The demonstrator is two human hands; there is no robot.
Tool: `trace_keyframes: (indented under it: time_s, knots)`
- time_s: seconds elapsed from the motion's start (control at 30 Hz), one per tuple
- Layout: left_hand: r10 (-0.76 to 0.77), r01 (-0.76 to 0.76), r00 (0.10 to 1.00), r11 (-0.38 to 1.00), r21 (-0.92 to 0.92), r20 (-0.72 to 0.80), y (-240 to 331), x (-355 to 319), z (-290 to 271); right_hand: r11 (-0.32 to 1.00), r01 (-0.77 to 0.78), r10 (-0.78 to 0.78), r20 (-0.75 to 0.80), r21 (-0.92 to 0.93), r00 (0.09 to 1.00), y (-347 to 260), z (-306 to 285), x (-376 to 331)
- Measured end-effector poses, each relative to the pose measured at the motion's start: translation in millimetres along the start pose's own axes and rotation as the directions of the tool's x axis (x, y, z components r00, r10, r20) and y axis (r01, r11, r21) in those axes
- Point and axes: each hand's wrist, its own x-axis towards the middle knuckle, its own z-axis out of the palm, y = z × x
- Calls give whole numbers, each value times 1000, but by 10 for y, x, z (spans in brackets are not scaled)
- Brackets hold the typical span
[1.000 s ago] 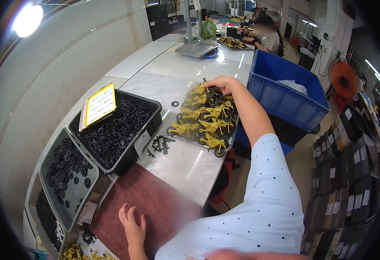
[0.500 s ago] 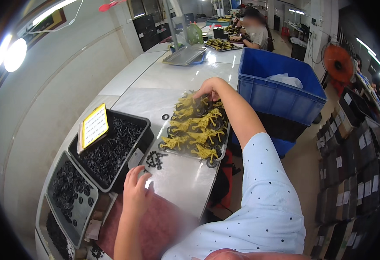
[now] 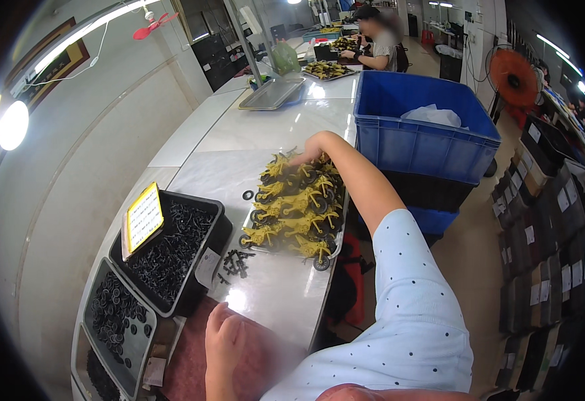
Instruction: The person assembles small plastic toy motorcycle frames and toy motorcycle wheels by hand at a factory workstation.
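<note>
My right hand [image 3: 310,148] reaches over the far end of a tray [image 3: 338,248] filled with yellow toy motorcycles [image 3: 300,202] with black wheels. Its fingers are closed together on a yellow toy motorcycle [image 3: 279,164] at the tray's far left; the fingertips are partly blurred. Nearer to me, my left hand [image 3: 224,341] hovers over a reddish-brown mat [image 3: 189,354], empty, with its fingers loosely bent and apart. Between that hand and the tray lies a small pile of black plastic parts [image 3: 237,262]. One black ring [image 3: 248,195] rests left of the tray.
At left stand a black bin of small black parts [image 3: 179,250], with a yellow-framed card [image 3: 143,220] on it, and a grey bin of black wheels [image 3: 115,314]. A blue crate [image 3: 426,148] stands beyond the table's right edge. Farther back are an empty metal tray [image 3: 272,93] and a seated person [image 3: 379,47].
My right hand has shifted slightly left and lower over the tray's far end. My left hand has drawn back toward me from the black parts, its fingers more bent. The view has tilted a little.
</note>
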Motion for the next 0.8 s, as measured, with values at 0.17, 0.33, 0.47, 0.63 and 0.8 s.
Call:
trace_keyframes:
  time_s: [0.17,0.33,0.47,0.63,0.8]
  knots:
    - [-144,145,989,989,7,-41,18,-208,-115,959,-71,191,-439,274,878,-168,38,-18]
    - [-187,189,979,982,19,-86,2,-357,-199,949,285,-294,-690,-131,661,-761,266,23]
    - [-200,204,975,978,34,-93,-6,-475,-233,919,237,-351,-374,-316,859,-952,275,-128]
    - [-271,274,956,962,12,-113,-10,-637,-291,935,219,-275,-183,-280,944,-630,378,67]
    - [-266,276,954,960,52,-140,-48,-808,-339,895,343,-433,-370,-286,822,-548,511,110]
